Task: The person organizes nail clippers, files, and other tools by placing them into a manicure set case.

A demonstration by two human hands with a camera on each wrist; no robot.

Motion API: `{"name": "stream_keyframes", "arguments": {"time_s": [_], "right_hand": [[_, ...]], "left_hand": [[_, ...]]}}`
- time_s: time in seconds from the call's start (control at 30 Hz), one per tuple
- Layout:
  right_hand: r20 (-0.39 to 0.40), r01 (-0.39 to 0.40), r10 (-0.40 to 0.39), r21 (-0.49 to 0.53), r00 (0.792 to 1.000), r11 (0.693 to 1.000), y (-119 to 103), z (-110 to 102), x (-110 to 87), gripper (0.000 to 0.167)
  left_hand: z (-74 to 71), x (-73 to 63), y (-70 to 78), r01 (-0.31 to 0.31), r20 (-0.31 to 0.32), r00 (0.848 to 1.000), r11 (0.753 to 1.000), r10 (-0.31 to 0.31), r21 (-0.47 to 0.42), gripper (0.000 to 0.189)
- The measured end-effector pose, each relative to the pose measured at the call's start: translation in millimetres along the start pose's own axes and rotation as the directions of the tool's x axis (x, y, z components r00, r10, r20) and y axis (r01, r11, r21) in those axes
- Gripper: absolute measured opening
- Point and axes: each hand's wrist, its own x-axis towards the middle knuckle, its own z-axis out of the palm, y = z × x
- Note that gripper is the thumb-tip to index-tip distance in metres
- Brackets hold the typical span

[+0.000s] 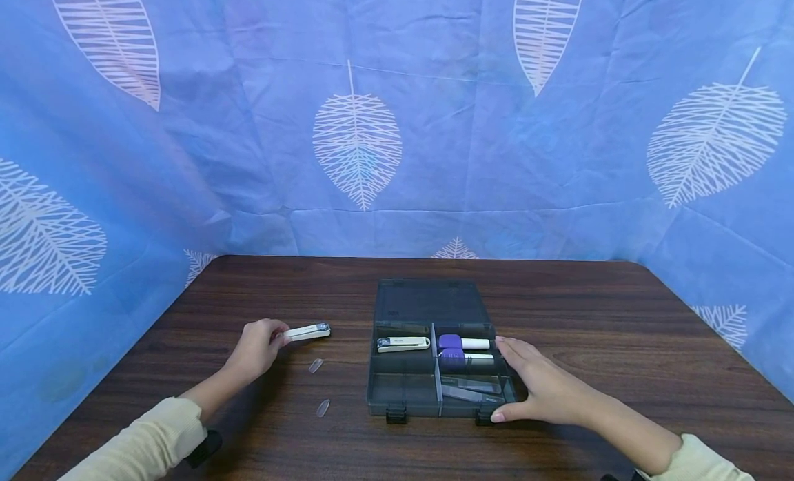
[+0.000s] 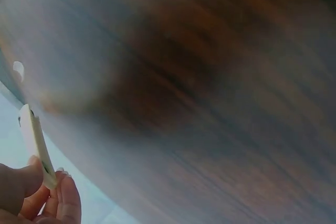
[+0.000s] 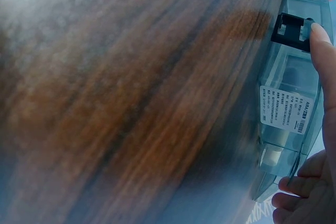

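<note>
My left hand (image 1: 257, 346) pinches a white nail clipper (image 1: 307, 331) by one end, above the table left of the box. In the left wrist view the same clipper (image 2: 37, 142) stands out between thumb and fingers. My right hand (image 1: 542, 384) rests along the right side of an open, dark see-through compartment box (image 1: 403, 390); its thumb is at the front latch (image 3: 293, 32), its fingers at the side wall. Inside, another nail clipper (image 1: 403, 344) lies in the back left compartment. Two purple-and-white bottles (image 1: 465, 357) lie at the back right, with flat strips (image 1: 462, 393) in front.
Two small clear nail-tip-like pieces (image 1: 316, 365) lie on the brown wood table (image 1: 279, 433) between my left hand and the box. The box lid (image 1: 428, 300) lies folded back. A blue leaf-patterned cloth (image 1: 434, 143) hangs behind the table and along its sides.
</note>
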Motion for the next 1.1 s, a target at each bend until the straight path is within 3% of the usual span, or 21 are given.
{"name": "stream_keyframes", "arguments": {"time_s": [0.8,1.1], "right_hand": [[-0.004,-0.003,0.003,-0.009,1.000,1.000,-1,1,-0.1,0.110],[-0.010,0.002,-0.003,-0.012,1.000,1.000,-1,0,0.2,0.110]], "left_hand": [[5.9,-5.8,30.2,-0.092,-0.150,0.986,0.991,0.076,-0.102,0.010],[9.6,-8.7,47.1,-0.156,-0.152,0.979,0.979,0.136,-0.134,0.009]]}}
